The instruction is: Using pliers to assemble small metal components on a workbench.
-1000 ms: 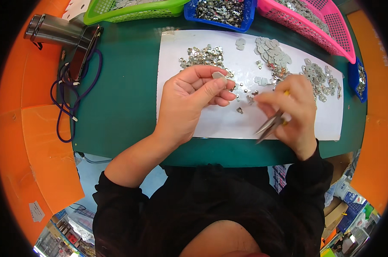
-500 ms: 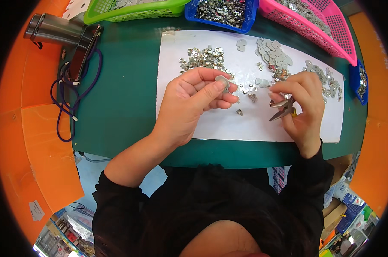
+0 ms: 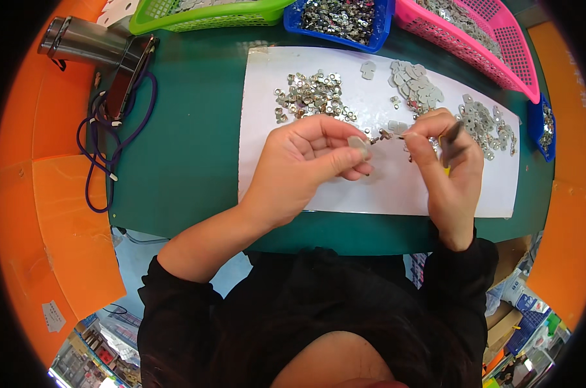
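Observation:
My left hand [image 3: 299, 155] pinches a small flat grey piece [image 3: 358, 145] between thumb and fingers, above a white sheet [image 3: 396, 194]. Facing it, my right hand [image 3: 449, 187] keeps a pair of pliers [image 3: 453, 142] with a yellow grip tucked in the palm. Its thumb and forefinger are pinched together near a small dark metal fitting [image 3: 385, 134], which lies between the two hands; whether they hold it is too small to tell. Beyond my left hand is a pile of shiny metal pieces [image 3: 315, 94]. A heap of flat grey pieces [image 3: 416, 84] lies beyond my right hand.
Along the far edge stand a green basket [image 3: 209, 21], a blue tray [image 3: 338, 40] of small parts and a pink basket [image 3: 461, 48]. Another blue tray [image 3: 540, 132] is at the right. A metal cylinder [image 3: 89, 44] and a purple cord [image 3: 89, 171] lie left on the green table [image 3: 183, 129].
Both hands have come closer together, the left moving right with the grey piece. The pliers have swung from pointing left to pointing up, back into my right palm.

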Demonstrator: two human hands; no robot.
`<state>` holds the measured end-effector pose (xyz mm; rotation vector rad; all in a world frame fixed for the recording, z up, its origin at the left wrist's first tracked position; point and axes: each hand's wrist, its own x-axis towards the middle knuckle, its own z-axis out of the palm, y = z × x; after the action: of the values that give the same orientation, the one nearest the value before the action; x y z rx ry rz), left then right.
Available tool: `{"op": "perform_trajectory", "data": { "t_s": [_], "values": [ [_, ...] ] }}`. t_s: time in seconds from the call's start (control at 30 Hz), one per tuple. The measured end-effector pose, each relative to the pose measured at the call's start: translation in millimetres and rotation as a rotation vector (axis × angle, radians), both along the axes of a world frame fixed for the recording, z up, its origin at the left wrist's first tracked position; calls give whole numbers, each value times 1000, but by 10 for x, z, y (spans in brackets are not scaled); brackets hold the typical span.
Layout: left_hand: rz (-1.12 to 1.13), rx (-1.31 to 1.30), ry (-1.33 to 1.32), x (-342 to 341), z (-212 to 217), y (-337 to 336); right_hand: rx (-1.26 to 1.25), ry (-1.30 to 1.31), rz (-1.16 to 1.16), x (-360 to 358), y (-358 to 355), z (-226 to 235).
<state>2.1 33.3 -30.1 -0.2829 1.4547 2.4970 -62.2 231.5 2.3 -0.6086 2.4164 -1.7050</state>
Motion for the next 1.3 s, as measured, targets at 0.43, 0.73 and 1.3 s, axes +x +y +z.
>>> {"op": "perform_trajectory", "data": {
  "t_s": [0.43,0.73,1.3],
  "values": [
    [233,-791,899,44,-37,19,-150,-714,247,19,-68,254],
    [161,-790,956,7,-67,7,89,-485,446,-136,-12,290],
    [262,-927,860,39,17,6,-136,-367,261,17,-140,99]
  ]
}}
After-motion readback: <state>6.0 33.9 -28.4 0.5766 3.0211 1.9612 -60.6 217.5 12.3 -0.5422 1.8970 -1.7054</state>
